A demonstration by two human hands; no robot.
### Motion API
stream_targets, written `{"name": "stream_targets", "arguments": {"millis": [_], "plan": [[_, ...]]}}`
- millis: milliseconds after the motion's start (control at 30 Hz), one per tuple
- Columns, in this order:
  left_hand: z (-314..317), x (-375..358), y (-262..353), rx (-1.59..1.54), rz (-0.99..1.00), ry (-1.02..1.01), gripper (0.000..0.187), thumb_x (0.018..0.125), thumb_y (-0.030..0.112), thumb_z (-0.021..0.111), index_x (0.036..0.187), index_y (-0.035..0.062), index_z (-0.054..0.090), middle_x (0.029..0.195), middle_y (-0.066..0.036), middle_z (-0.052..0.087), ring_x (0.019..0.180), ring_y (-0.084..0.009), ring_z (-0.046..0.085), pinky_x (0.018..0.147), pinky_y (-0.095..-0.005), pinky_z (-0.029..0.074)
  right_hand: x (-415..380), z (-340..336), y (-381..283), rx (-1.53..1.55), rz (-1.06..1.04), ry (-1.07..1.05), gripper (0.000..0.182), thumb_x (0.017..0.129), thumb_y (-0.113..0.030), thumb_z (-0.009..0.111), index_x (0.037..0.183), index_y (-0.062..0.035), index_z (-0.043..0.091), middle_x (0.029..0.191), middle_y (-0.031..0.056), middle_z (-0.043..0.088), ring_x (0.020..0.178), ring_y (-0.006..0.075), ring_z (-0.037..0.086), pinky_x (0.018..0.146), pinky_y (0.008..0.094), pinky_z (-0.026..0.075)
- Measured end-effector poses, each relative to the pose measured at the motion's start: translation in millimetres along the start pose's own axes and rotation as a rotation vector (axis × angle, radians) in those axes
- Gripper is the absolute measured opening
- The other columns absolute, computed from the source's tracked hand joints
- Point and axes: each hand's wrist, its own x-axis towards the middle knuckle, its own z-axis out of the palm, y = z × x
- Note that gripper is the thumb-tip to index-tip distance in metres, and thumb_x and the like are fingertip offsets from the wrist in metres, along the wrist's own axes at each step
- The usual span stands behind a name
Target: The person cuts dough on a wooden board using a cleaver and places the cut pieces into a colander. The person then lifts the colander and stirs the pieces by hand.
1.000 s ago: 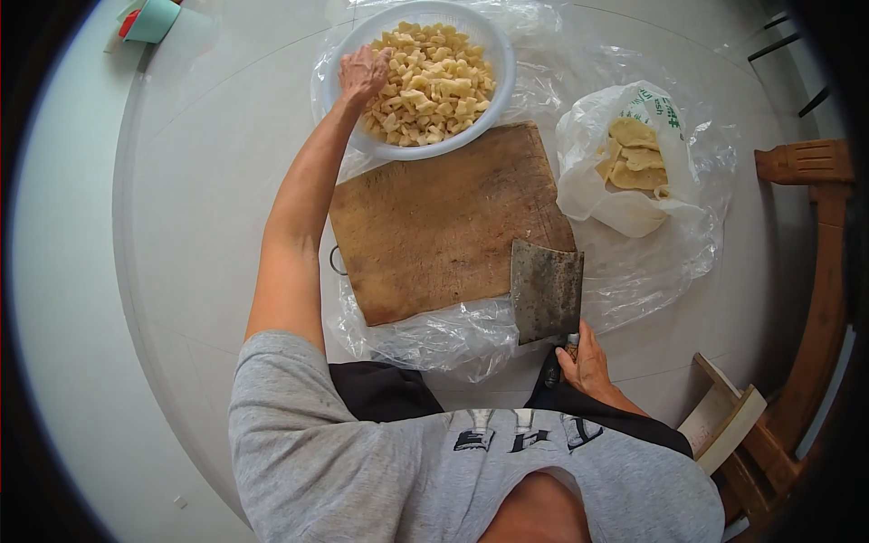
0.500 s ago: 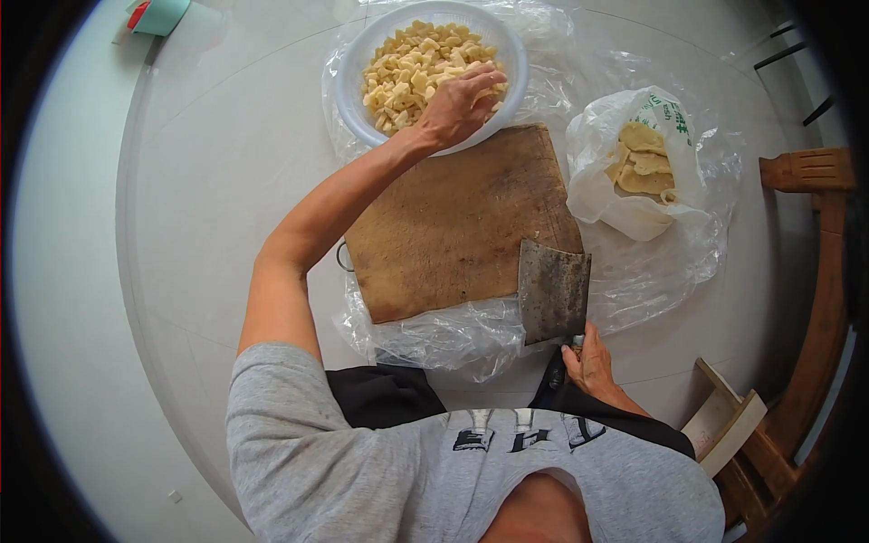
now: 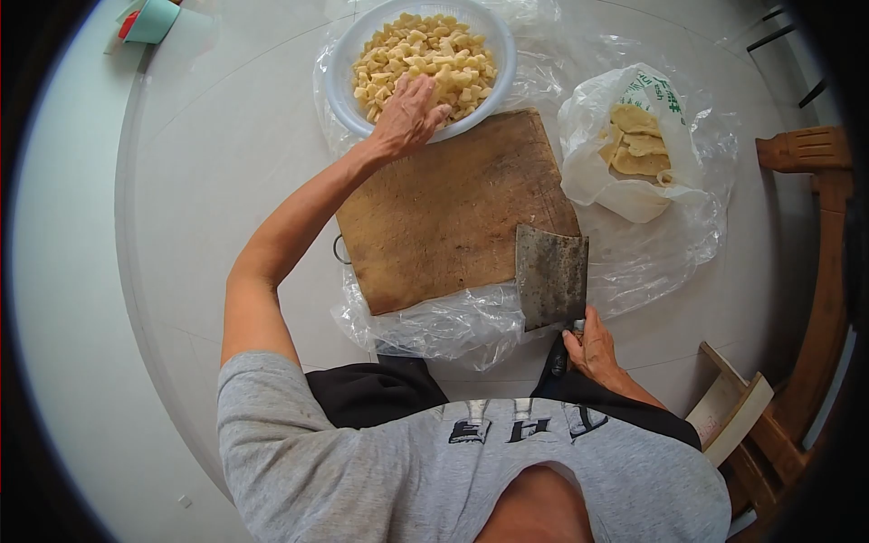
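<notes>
My left hand [image 3: 410,118] reaches over the near side of a round whitish plastic basin [image 3: 505,68]. Its fingers are spread on or just over a heap of pale yellow diced pieces [image 3: 430,59], with nothing visibly gripped. Down at the right, my right hand [image 3: 594,348] is closed around the handle of a cleaver [image 3: 552,279]. The dark, stained blade lies over the near right corner of a worn wooden cutting board [image 3: 453,213]. I see no food pieces on that board.
Right of the board sits a white plastic bag [image 3: 634,206] holding flat pale yellow slabs [image 3: 641,149]. Clear plastic sheeting [image 3: 670,262] covers the floor beneath. A wooden chair [image 3: 819,244] stands at far right, and a teal container [image 3: 152,20] at upper left.
My left hand has moved left and toward me, from the basin's right side to its near side, and its fingers have spread. My right hand keeps its hold on the cleaver.
</notes>
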Motion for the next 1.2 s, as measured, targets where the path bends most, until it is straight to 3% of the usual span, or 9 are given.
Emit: {"name": "stream_targets", "arguments": {"millis": [200,333,533,633,667,767,900,1033,1200], "plan": [[-25,-26,4,-0.156,-0.031,-0.106,0.025,0.086,0.015,0.056,0.105,0.0009,0.063,0.108,-0.021,0.061,0.093,-0.0262,0.062,0.082,-0.0367,0.05,0,0,1,-0.014,0.001,-0.004,0.054,0.076,-0.016,0.06,0.12,0.0026,0.035,0.099,0.0282,0.054,0.088,0.0447,0.054,0.075,0.0473,0.044],[-32,-12,-9,-0.156,-0.185,0.091,0.022,0.083,0.011,0.059,0.102,0.0048,0.065,0.085,-0.012,0.067,0.063,-0.0148,0.063,0.063,-0.0291,0.053,0,0,2,-0.027,0.041,-0.023,0.054,0.076,-0.016,0.061,0.12,0.0029,0.035,0.099,0.0287,0.054,0.087,0.0449,0.055,0.074,0.0474,0.044],[-31,29,-49,-0.075,-0.164,0.063,0.035,0.078,0.022,0.066,0.111,0.011,0.063,0.107,-0.016,0.062,0.09,-0.0205,0.062,0.076,-0.0366,0.052,1,-2,-1,0.003,0.011,-0.017,0.053,0.076,-0.016,0.06,0.12,0.0021,0.036,0.1,0.0284,0.054,0.087,0.0451,0.055,0.074,0.0473,0.044],[-18,34,-43,0.325,0.24,0.224,0.048,0.074,0.03,0.07,0.119,0.0187,0.057,0.129,-0.015,0.047,0.113,-0.0248,0.051,0.093,-0.0409,0.044,1,-1,-2,0.01,0.006,0.002,0.052,0.077,-0.016,0.06,0.12,0.0015,0.036,0.1,0.0279,0.054,0.088,0.0449,0.055,0.074,0.0472,0.044],[-17,41,-56,0.407,0.204,0.053,0.052,0.075,0.034,0.069,0.123,0.0236,0.053,0.138,-0.014,0.036,0.123,-0.0251,0.041,0.102,-0.0397,0.035,0,-1,-2,0.01,0.007,-0.002,0.052,0.077,-0.016,0.06,0.12,0.0014,0.036,0.1,0.0277,0.054,0.088,0.0449,0.055,0.074,0.0473,0.044],[-38,54,-67,0.213,-0.031,-0.154,0.046,0.08,0.033,0.065,0.123,0.0225,0.053,0.137,-0.017,0.038,0.119,-0.0259,0.045,0.1,-0.0384,0.039,2,-2,-2,0.009,0.001,-0.002,0.051,0.077,-0.016,0.059,0.119,0.0012,0.036,0.1,0.0275,0.054,0.088,0.0449,0.055,0.074,0.0473,0.044],[-47,53,-84,-0.02,-0.215,0.175,0.033,0.084,0.019,0.056,0.116,0.0131,0.057,0.101,-0.014,0.065,0.087,-0.0248,0.064,0.075,-0.034,0.051,2,-2,-3,0.013,0.008,-0.004,0.049,0.077,-0.016,0.059,0.118,0.001,0.037,0.1,0.0274,0.054,0.087,0.0452,0.054,0.074,0.0472,0.044],[-52,41,-93,-0.034,-0.224,0.156,0.031,0.082,0.018,0.057,0.112,0.0101,0.061,0.091,-0.014,0.067,0.076,-0.0217,0.066,0.067,-0.0331,0.053,2,-1,-1,0.009,-0.012,0.005,0.048,0.077,-0.016,0.059,0.117,0.001,0.038,0.098,0.0273,0.055,0.087,0.0453,0.054,0.073,0.0474,0.044],[-40,26,-68,0.066,-0.28,0.072,0.034,0.08,0.024,0.061,0.11,0.0082,0.062,0.102,-0.016,0.062,0.09,-0.0246,0.062,0.079,-0.0355,0.05,2,-1,0,0.013,-0.009,0.013,0.048,0.077,-0.016,0.06,0.116,0.0009,0.038,0.097,0.027,0.055,0.085,0.0451,0.055,0.072,0.0473,0.044]]}}
